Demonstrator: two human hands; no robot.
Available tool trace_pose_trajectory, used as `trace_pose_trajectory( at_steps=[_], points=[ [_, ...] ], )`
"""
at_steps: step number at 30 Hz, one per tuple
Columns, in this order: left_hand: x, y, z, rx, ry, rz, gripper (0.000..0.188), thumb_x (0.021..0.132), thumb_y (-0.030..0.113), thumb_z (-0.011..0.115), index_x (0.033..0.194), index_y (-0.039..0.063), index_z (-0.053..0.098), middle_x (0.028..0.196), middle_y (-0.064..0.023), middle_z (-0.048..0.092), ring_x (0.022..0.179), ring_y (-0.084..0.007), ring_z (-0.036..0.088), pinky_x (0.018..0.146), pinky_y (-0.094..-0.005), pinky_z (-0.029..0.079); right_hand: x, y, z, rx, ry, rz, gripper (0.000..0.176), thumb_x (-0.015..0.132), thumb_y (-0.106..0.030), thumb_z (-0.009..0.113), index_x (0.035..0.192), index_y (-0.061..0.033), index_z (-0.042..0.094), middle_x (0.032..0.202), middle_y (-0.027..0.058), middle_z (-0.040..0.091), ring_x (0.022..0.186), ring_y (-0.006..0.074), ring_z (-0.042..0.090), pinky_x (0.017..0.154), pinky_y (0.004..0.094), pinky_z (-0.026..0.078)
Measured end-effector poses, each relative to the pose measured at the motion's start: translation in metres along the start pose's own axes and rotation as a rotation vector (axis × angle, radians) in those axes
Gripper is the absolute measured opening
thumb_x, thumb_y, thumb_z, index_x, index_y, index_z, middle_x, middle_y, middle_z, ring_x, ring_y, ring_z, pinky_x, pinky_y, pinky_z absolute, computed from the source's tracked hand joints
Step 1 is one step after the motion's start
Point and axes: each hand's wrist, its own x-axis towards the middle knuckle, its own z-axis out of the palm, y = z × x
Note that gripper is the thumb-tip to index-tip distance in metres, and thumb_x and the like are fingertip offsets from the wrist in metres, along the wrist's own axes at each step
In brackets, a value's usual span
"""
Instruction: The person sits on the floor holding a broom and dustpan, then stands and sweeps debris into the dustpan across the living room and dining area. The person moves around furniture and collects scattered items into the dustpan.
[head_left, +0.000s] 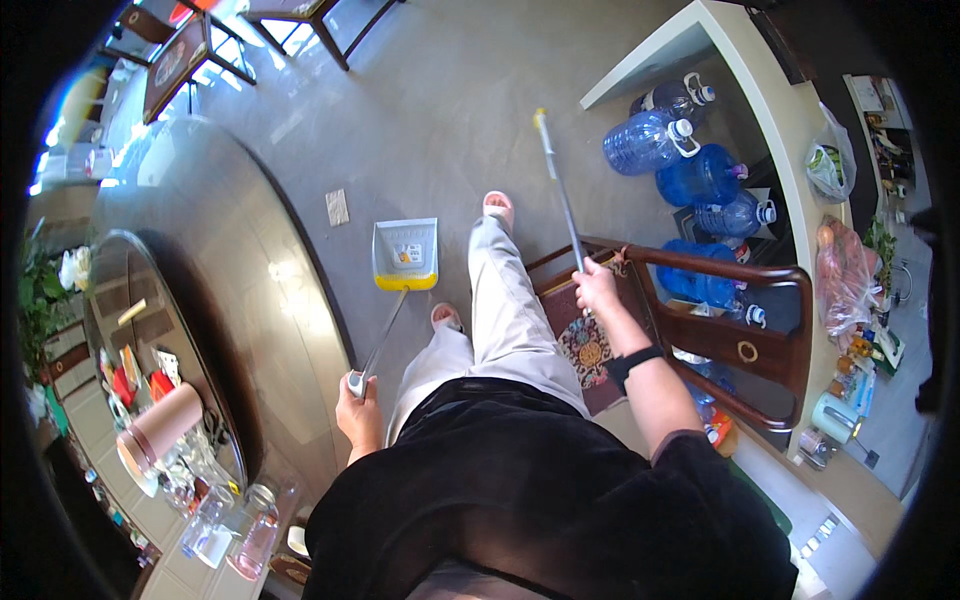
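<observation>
My left hand is closed around the grip of a long-handled dustpan, grey with a yellow edge where the handle joins. The pan is over the grey floor, left of my feet, which wear pink slippers. My right hand grips a long metal pole with a yellow tip; the pole slants up and away from me, and what is at its lower end is hidden. A flat beige square lies on the floor beyond the dustpan.
A round dining table with a glass turntable holding a pink tumbler stands at left. At right is a wooden chair. Large blue plastic water bottles lie under a white counter. More chairs stand at the upper left.
</observation>
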Motion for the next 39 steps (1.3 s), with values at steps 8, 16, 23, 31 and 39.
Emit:
trace_pose_trajectory(
  at_steps=[8, 16, 23, 31, 39],
  points=[
    [0.057, 0.088, 0.044, -0.192, 0.048, 0.019, 0.026, 0.082, 0.023, 0.071, 0.097, 0.005, 0.059, 0.074, -0.0044, 0.063, 0.067, -0.0137, 0.057, 0.066, -0.0286, 0.047, 0.180, -0.095, -0.067, 0.068, -0.001, -0.019, 0.055, 0.079, -0.001, 0.049, 0.132, 0.0047, 0.038, 0.063, 0.0094, 0.054, 0.046, 0.0212, 0.052, 0.040, 0.0347, 0.042],
    [0.105, 0.220, 0.065, -0.009, 0.073, 0.007, 0.029, 0.082, 0.023, 0.070, 0.100, 0.004, 0.058, 0.081, -0.0055, 0.064, 0.071, -0.0157, 0.058, 0.069, -0.0291, 0.046, 0.159, -0.124, -0.039, -0.809, -0.174, -0.212, 0.057, 0.078, -0.012, 0.054, 0.130, 0.0043, 0.038, 0.111, 0.0275, 0.058, 0.104, 0.0367, 0.058, 0.092, 0.0396, 0.047],
    [0.172, 0.280, 0.077, 0.064, 0.049, 0.126, 0.033, 0.081, 0.027, 0.070, 0.103, 0.005, 0.060, 0.084, -0.0093, 0.067, 0.074, -0.0215, 0.063, 0.069, -0.0321, 0.048, 0.127, -0.174, -0.085, -0.430, -0.469, -0.135, 0.051, 0.081, -0.015, 0.058, 0.131, -0.0071, 0.048, 0.081, 0.0176, 0.064, 0.055, 0.0217, 0.059, 0.049, 0.0337, 0.047],
    [0.229, 0.342, 0.086, 0.040, 0.041, 0.132, 0.028, 0.082, 0.025, 0.069, 0.099, 0.005, 0.060, 0.078, -0.0071, 0.066, 0.067, -0.0190, 0.062, 0.066, -0.0302, 0.048, 0.160, -0.201, -0.124, -0.423, -0.038, -0.335, 0.053, 0.080, -0.020, 0.059, 0.130, -0.0059, 0.049, 0.106, 0.0220, 0.063, 0.093, 0.0292, 0.065, 0.081, 0.0354, 0.050],
    [0.269, 0.378, 0.120, -0.018, 0.104, 0.126, 0.028, 0.081, 0.025, 0.071, 0.099, 0.007, 0.060, 0.078, -0.0079, 0.065, 0.070, -0.0186, 0.062, 0.067, -0.0305, 0.048, 0.318, -0.327, -0.141, 0.181, -0.163, 0.038, 0.069, 0.084, -0.007, 0.052, 0.144, -0.0019, 0.019, 0.057, 0.0041, 0.049, 0.041, 0.0140, 0.047, 0.038, 0.0335, 0.040]
  ],
)
